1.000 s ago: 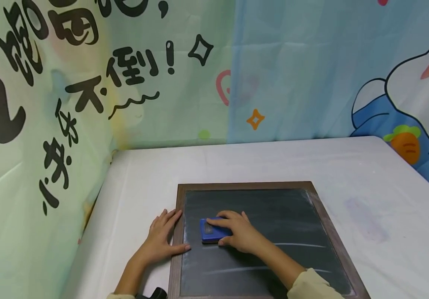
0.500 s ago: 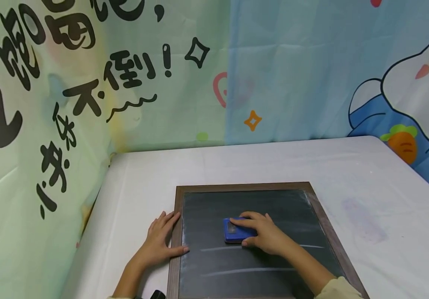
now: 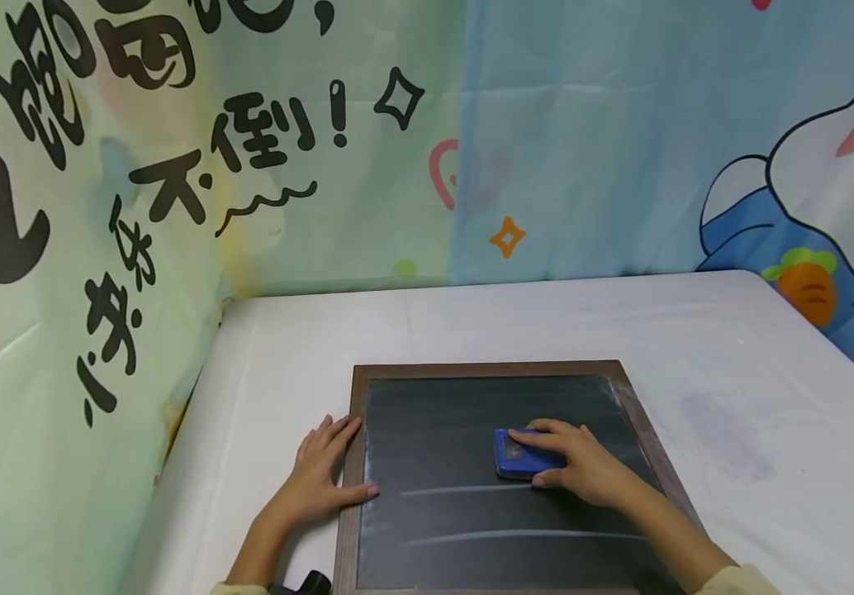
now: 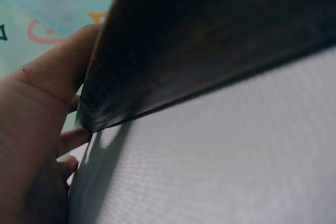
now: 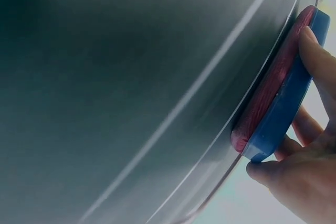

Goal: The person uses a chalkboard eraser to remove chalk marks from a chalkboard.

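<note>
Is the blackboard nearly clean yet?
Not yet. The top of the blackboard looks mostly wiped, with faint smears. The right hand holds the eraser against it. Two white chalk lines lower down seem left to rub out.

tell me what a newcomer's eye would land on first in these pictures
Probably the bold black writing on the backdrop, filling the left of the head view. Next would come the blue eraser, held in the right hand on the dark board, with pale streaks nearer the person. The big cartoon at the head view's right edge likely draws a glance too.
</note>
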`<state>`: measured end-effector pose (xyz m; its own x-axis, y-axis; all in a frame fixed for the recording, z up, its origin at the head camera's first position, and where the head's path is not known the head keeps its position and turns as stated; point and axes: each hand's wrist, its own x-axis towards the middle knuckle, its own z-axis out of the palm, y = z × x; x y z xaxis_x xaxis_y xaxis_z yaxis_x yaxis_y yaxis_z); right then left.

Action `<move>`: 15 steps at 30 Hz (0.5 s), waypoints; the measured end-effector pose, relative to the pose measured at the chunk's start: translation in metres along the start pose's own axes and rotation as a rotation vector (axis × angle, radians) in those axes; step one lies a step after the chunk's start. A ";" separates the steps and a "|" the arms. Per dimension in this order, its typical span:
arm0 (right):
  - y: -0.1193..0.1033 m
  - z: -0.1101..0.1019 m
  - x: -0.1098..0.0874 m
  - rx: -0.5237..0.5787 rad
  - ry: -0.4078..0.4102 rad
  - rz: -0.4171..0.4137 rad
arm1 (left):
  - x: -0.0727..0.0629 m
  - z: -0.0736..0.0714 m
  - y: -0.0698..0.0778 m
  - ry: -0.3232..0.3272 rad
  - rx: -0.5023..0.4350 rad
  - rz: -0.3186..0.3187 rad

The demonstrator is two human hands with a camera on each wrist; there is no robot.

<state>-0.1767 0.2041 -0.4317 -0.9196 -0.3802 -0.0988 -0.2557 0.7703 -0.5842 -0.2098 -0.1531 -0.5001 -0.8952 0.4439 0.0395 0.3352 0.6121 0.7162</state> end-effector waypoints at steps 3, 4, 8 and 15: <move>0.012 -0.006 -0.007 -0.013 0.014 -0.003 | 0.000 -0.001 0.001 -0.002 -0.002 0.000; 0.016 -0.009 -0.010 -0.017 0.021 -0.001 | 0.000 -0.001 0.001 -0.002 -0.003 -0.001; 0.033 -0.018 -0.020 -0.031 0.027 0.007 | 0.000 -0.002 0.001 -0.002 -0.002 0.002; 0.056 -0.033 -0.031 -0.072 -0.015 0.033 | 0.002 -0.003 0.002 -0.005 -0.005 0.007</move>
<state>-0.1719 0.2761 -0.4350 -0.9236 -0.3610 -0.1292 -0.2466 0.8172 -0.5210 -0.2114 -0.1531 -0.4971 -0.8916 0.4510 0.0411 0.3398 0.6061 0.7192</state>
